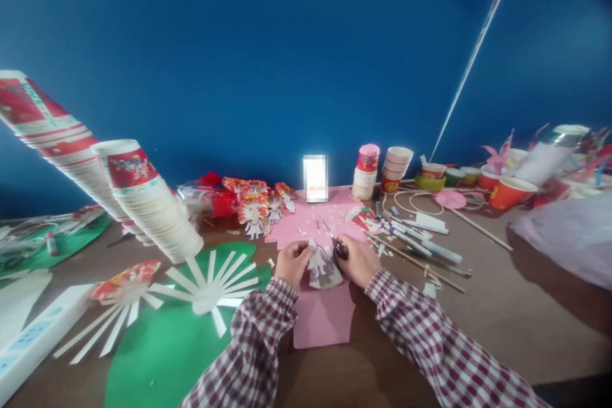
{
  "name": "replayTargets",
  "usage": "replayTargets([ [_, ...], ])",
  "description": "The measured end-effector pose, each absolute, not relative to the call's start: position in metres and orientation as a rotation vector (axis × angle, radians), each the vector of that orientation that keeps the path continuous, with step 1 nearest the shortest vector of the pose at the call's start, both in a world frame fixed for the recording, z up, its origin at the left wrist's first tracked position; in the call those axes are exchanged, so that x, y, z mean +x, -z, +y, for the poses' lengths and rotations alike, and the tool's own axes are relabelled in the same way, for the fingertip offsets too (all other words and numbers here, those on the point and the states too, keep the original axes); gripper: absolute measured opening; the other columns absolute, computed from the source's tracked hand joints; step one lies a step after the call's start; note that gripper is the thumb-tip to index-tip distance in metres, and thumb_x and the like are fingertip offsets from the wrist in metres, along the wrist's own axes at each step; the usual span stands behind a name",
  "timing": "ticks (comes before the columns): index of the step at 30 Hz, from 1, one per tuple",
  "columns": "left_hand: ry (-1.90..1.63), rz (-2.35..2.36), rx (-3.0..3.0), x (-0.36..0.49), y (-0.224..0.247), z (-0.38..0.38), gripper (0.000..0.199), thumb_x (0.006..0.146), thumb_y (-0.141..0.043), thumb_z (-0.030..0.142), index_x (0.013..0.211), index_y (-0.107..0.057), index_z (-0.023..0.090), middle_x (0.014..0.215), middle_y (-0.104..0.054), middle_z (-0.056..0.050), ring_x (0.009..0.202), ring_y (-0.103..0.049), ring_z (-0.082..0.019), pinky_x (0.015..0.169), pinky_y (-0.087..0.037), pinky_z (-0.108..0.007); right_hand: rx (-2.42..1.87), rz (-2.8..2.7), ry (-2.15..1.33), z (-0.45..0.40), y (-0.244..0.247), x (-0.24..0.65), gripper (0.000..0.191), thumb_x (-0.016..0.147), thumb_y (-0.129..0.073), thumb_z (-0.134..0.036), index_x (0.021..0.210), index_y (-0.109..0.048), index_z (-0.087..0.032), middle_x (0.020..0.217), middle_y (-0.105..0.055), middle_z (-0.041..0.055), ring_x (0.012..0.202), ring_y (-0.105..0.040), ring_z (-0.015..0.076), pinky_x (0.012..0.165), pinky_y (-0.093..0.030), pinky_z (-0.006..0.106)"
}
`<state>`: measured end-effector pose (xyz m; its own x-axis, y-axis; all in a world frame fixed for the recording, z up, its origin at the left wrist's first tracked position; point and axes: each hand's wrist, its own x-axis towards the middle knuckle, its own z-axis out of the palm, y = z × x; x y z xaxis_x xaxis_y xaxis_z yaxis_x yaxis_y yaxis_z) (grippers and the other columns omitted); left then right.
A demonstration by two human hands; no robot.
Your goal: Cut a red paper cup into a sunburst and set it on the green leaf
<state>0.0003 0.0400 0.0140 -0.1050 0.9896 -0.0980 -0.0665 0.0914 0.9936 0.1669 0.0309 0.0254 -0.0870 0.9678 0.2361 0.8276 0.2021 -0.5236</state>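
My left hand [292, 264] pinches the left edge of a pale paper piece [325, 275] with a figure drawn in dark lines. My right hand [359, 260] is closed round the dark handles of a pair of scissors [329, 229], whose blades point up and to the left, just above the paper's right side. Under and in front of both hands lie pink sheets [321, 319], the farther ones strewn with small white scraps. Several cut-out paper figures [255, 220] with red and orange tops stand beyond my left hand.
Tall stacks of paper cups [148, 204] lean at the left, near green paper [157, 350] and white paper strips [206, 301]. Shorter cup stacks [366, 172] stand at the back. Markers [411, 239], a wooden stick [440, 275], red cups [511, 192] and a plastic bag [568, 236] are at the right.
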Motion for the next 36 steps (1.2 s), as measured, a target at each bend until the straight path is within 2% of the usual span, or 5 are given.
replayTargets([
  [6, -1.231, 1.398, 1.303, -0.001, -0.0197, 0.0376, 0.024, 0.06, -0.066, 0.032, 0.074, -0.066, 0.012, 0.058, -0.062, -0.001, 0.054, -0.055, -0.011, 0.052, -0.043, -0.02, -1.489, -1.844, -0.639, 0.0328, -0.0264, 0.1658, 0.02, 0.073, -0.053, -0.023, 0.093, -0.054, -0.022, 0.06, -0.063, -0.0022, 0.055, -0.056, 0.0144, 0.052, -0.034, 0.022],
  [17, -1.221, 1.44, 1.453, -0.001, -0.0164, 0.0377, 0.024, 0.064, -0.064, 0.033, 0.076, -0.067, 0.013, 0.069, -0.067, -0.006, 0.063, -0.06, -0.015, 0.06, -0.047, -0.025, -1.445, -1.826, -0.553, 0.0306, -0.0261, 0.1636, 0.025, 0.07, -0.053, -0.018, 0.095, -0.054, -0.022, 0.063, -0.061, -0.0019, 0.057, -0.057, 0.0145, 0.053, -0.037, 0.021],
  [24, -1.279, 1.412, 1.221, -0.0013, -0.015, 0.0397, 0.027, 0.06, -0.068, 0.036, 0.073, -0.067, 0.012, 0.063, -0.066, -0.004, 0.058, -0.058, -0.013, 0.055, -0.045, -0.022, -1.317, -1.659, -0.664, 0.0324, -0.0267, 0.1635, 0.028, 0.069, -0.054, -0.018, 0.097, -0.05, -0.02, 0.064, -0.06, -0.0008, 0.058, -0.058, 0.0155, 0.054, -0.042, 0.022],
  [31, -1.285, 1.219, 0.922, 0.0008, -0.0189, 0.0384, 0.035, 0.047, -0.077, 0.037, 0.066, -0.064, 0.011, 0.055, -0.063, -0.002, 0.05, -0.055, -0.011, 0.051, -0.045, -0.022, -1.241, -1.558, -0.816, 0.0292, -0.0287, 0.158, 0.03, 0.068, -0.056, -0.019, 0.098, -0.05, -0.02, 0.06, -0.056, -0.0035, 0.052, -0.054, 0.0134, 0.047, -0.041, 0.021],
  [36, -1.305, 1.218, 0.899, 0.0013, -0.017, 0.0393, 0.034, 0.05, -0.076, 0.036, 0.069, -0.063, 0.011, 0.056, -0.063, -0.002, 0.05, -0.056, -0.011, 0.051, -0.045, -0.023, -1.202, -1.534, -0.849, 0.0267, -0.0288, 0.1563, 0.033, 0.069, -0.056, -0.018, 0.101, -0.05, -0.02, 0.058, -0.053, -0.0051, 0.051, -0.052, 0.012, 0.046, -0.04, 0.02],
])
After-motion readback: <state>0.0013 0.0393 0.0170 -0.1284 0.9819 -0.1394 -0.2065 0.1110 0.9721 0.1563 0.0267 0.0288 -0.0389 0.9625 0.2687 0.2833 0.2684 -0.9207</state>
